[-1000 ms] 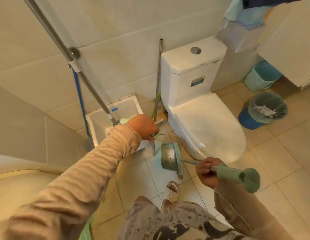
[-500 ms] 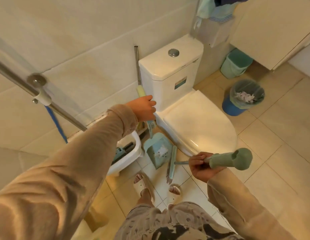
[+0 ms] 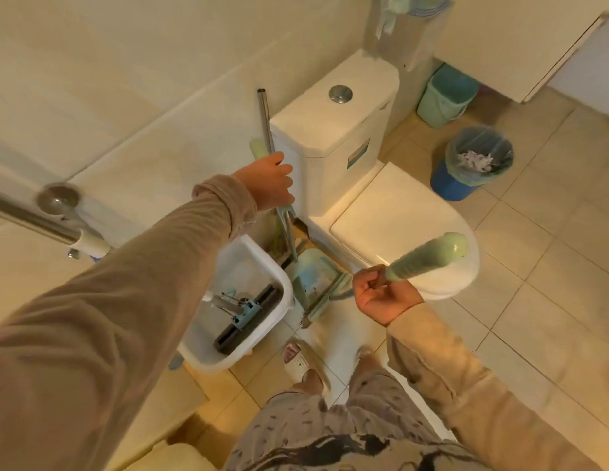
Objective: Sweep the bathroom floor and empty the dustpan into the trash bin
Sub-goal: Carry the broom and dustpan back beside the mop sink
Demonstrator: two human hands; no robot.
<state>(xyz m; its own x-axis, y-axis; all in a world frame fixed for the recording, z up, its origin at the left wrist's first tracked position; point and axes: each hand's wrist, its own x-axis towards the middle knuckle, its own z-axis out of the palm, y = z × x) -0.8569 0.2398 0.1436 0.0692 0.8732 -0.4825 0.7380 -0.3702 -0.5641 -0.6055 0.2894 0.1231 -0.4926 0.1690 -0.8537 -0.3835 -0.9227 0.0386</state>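
My left hand [image 3: 271,181] grips the upright green handle of the pale blue dustpan [image 3: 310,275], which stands on the floor in the gap between the white tub and the toilet. My right hand [image 3: 381,294] is closed on the thin shaft of the green broom, just below its thick ribbed grip [image 3: 429,256]. The broom head [image 3: 325,299] rests against the dustpan's front edge. The blue trash bin [image 3: 474,163], lined with a clear bag and holding crumpled paper, stands on the floor to the right of the toilet.
The white toilet [image 3: 381,212] has its lid down. A white tub [image 3: 259,321] holding a mop head sits on the left. A metal pole [image 3: 264,117] leans in the corner. A green bin [image 3: 442,96] stands by the cabinet. My slippered feet [image 3: 303,363] stand on the beige tiles.
My left hand has slid higher up the dustpan handle and the pan now stands more upright. The broom head has come up against the pan. The view has swung left.
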